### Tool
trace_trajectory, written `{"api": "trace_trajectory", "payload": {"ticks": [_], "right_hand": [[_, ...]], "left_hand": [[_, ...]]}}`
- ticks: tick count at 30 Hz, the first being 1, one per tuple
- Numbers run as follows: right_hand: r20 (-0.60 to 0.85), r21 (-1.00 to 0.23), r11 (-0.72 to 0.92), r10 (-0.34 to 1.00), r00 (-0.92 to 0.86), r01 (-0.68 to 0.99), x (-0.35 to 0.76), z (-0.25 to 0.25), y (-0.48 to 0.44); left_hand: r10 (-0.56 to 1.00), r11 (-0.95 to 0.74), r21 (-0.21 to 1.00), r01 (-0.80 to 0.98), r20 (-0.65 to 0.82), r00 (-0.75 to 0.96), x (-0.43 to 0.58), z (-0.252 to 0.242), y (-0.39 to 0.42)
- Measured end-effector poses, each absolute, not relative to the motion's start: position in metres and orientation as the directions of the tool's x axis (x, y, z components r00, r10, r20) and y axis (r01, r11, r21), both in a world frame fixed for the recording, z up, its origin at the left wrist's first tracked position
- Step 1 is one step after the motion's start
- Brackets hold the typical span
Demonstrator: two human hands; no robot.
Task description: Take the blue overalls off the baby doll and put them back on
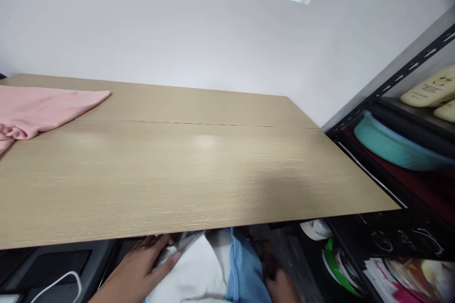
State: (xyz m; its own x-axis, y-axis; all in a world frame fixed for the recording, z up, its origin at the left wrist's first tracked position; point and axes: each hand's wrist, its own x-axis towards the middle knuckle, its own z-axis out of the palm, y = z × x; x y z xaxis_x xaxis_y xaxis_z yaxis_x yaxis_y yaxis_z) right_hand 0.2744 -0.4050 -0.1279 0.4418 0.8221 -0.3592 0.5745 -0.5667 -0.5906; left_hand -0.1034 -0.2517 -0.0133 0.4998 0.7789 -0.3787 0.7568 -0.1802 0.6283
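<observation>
Below the front edge of a light wooden table (199,175), my left hand (142,267) rests on a pile of cloth, fingers curled over a white and grey piece (192,270). A blue cloth (243,270) lies beside it in the same pile. My right hand (279,284) is low at the bottom edge, to the right of the blue cloth, in shadow; its fingers are mostly hidden. A pink garment (39,109) lies flat on the table's far left.
A black metal shelf rack (391,80) stands to the right, holding a teal basin (394,144), cream items and, lower down, packets and green-rimmed plates (334,260). A white wall runs behind the table. A white cable (60,281) lies on a dark surface bottom left.
</observation>
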Motion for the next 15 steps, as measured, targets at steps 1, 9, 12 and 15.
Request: {"api": "trace_trajectory", "payload": {"ticks": [1,9,12,15], "right_hand": [[-0.352,-0.612,-0.558,0.827,0.439,0.56,0.272,-0.131,-0.402],[-0.295,-0.358,-0.651,0.759,0.581,0.669,0.317,-0.112,-0.393],[-0.168,-0.243,-0.727,0.684,0.71,0.642,0.359,-0.084,-0.396],[0.029,-0.277,-0.817,0.519,0.855,0.505,0.404,-0.054,-0.409]], "left_hand": [[0.776,-0.178,0.628,0.757,-0.384,0.501,-0.104,-0.013,-0.251],[0.794,-0.161,0.603,0.782,-0.391,0.465,-0.104,-0.014,-0.251],[0.8,-0.154,0.604,0.782,-0.388,0.457,-0.107,-0.022,-0.25],[0.806,-0.138,0.628,0.766,-0.379,0.456,-0.113,-0.033,-0.249]]}}
